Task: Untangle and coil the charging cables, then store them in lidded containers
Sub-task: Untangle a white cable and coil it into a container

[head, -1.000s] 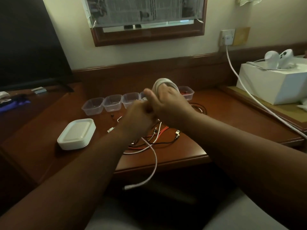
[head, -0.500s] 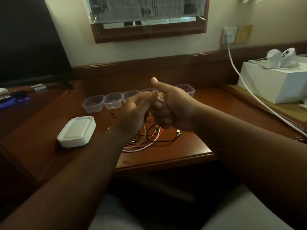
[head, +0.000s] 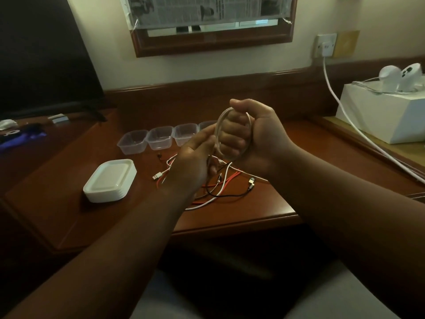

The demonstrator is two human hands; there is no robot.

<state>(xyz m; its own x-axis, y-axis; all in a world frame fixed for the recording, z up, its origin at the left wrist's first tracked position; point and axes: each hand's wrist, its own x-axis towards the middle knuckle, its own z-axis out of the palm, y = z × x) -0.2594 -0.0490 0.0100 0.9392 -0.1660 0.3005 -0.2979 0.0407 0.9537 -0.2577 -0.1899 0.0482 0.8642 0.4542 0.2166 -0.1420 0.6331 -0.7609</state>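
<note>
A white charging cable (head: 219, 131) is wound in loops around the curled fingers of my right hand (head: 255, 137), which grips the coil above the desk. My left hand (head: 195, 160) pinches the coil's left side, fingers curled on the strand. Below the hands a tangle of red, black and white cables (head: 220, 187) lies on the wooden desk (head: 264, 203). A row of clear plastic containers (head: 158, 140) stands behind, partly hidden by my hands. A stack of white lids (head: 110, 180) sits at the left.
A white box (head: 379, 116) with white devices on top stands at the right. A thick white cord (head: 351, 125) runs from the wall socket across the right side. A dark screen fills the upper left, with small items on the side surface below it.
The loose white tail that hung over the desk edge has been taken up into the coil. My right hand turned so the loops around its fingers now show, and my left hand shifted onto the coil.
</note>
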